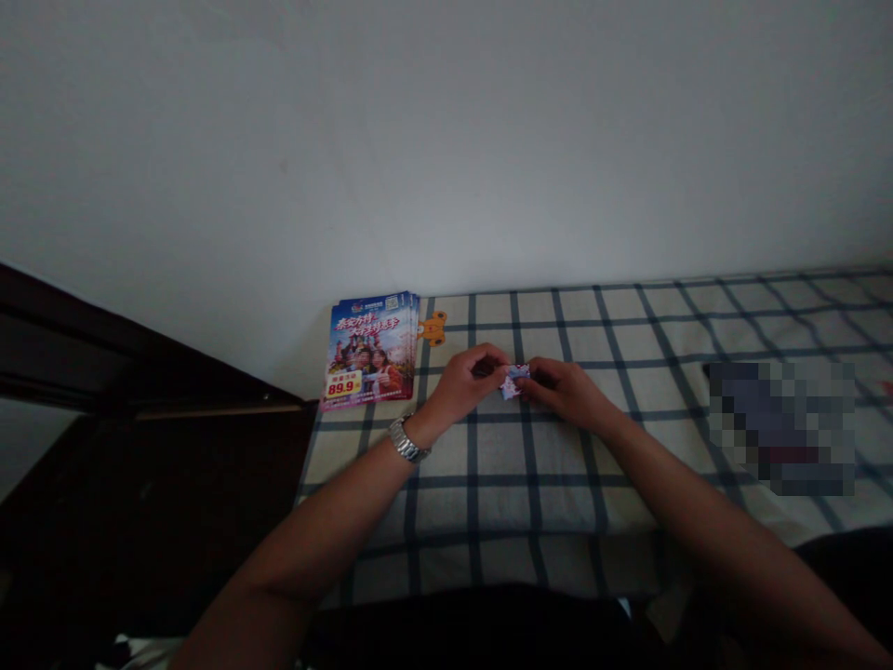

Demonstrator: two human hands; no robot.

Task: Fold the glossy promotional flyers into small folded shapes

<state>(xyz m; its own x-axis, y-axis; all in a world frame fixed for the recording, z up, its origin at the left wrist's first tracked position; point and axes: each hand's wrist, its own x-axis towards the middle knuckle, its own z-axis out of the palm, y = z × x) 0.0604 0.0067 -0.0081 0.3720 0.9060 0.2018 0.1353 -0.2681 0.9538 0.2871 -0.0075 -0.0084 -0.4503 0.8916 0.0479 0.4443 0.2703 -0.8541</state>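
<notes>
A silver-coloured metal wristband (408, 440) of linked segments circles the wrist of the left hand (469, 386), while the right hand (568, 391) and both forearms (712, 512) are bare. Along the bottom edge, very dark cloth (446, 628) shows, probably the person's clothing, though shadow hides its cut.

It looks like a room in a home: a cream-and-blue checked cloth (446, 502) covers a surface, bed or table I cannot tell, against a plain pale wall (446, 140), with an orange bear-shaped piece (434, 328) at its far left and dark panelling (104, 349) beyond the left end
</notes>
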